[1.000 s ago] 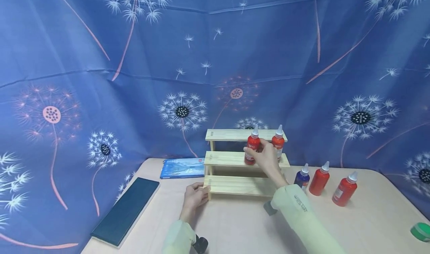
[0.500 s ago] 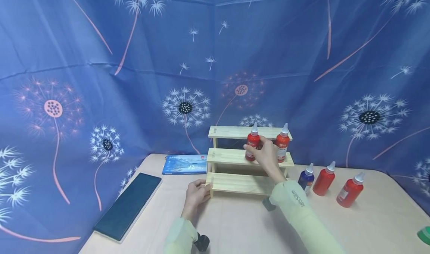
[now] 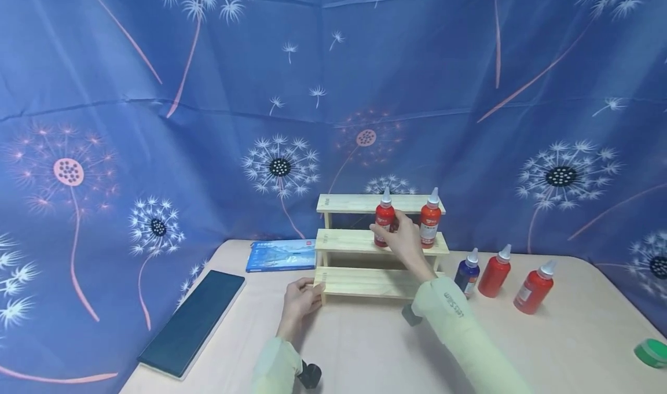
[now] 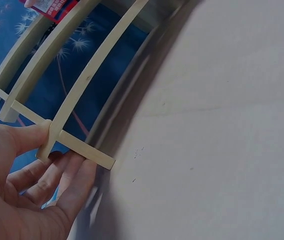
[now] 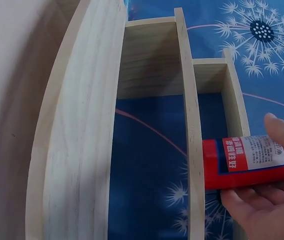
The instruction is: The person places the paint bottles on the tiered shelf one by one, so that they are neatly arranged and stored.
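A three-tier wooden display rack [image 3: 359,281] stands on the table. My left hand [image 3: 299,304] grips the left end of its lowest tier; the thumb [image 4: 32,136] lies on the board and the fingers reach around the side leg. On the middle tier, my right hand [image 3: 408,240] holds a red squeeze bottle [image 3: 384,216] with a pointed pale nozzle, upright. Its base meets the board in the right wrist view, where the bottle [image 5: 252,157] shows its label. A second red squeeze bottle [image 3: 429,225] stands to its right, at the tier's right end.
Right of the rack stand a dark blue bottle [image 3: 467,275] and two more red bottles, one nearer [image 3: 495,272] and one farther right [image 3: 534,290]. A green lid [image 3: 652,353] lies at the right edge. Left are a blue flat box [image 3: 281,256] and a dark flat case [image 3: 193,323].
The red bottle in my right hand has shifted slightly left along the middle tier, away from the second bottle. My left hand stays on the rack. The head view has swayed a little.
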Demonstrator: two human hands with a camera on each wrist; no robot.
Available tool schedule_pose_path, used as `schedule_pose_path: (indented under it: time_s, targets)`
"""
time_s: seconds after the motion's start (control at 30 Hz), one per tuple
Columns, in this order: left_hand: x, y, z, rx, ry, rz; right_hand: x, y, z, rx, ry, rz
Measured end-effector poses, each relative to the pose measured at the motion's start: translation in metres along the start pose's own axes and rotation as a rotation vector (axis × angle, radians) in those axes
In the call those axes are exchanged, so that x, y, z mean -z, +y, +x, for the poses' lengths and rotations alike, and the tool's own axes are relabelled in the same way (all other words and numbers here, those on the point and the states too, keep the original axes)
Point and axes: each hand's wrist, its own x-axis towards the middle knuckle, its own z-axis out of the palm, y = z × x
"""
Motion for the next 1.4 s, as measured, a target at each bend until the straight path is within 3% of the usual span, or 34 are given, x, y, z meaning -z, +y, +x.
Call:
schedule_pose_path:
  time_s: [0.4, 0.73, 1.13, 1.4]
  targets:
    - [0.000, -0.003, -0.003, -0.028, -0.017, 0.003, 0.019, -0.005, -0.029, -0.033, -0.050, 0.179]
    - [0.000, -0.006, -0.002, -0.002, -0.019, 0.002, 0.039, 0.000, -0.067, -0.028, -0.011, 0.207]
    - [-0.003, -0.002, -0.004, -0.021, -0.054, -0.019, 0.082, 0.033, -0.112, -0.108, 0.001, 0.152]
    - [0.003, -0.004, -0.004, -0.013, -0.054, -0.013, 0.098, 0.060, -0.133, -0.151, 0.034, 0.130]
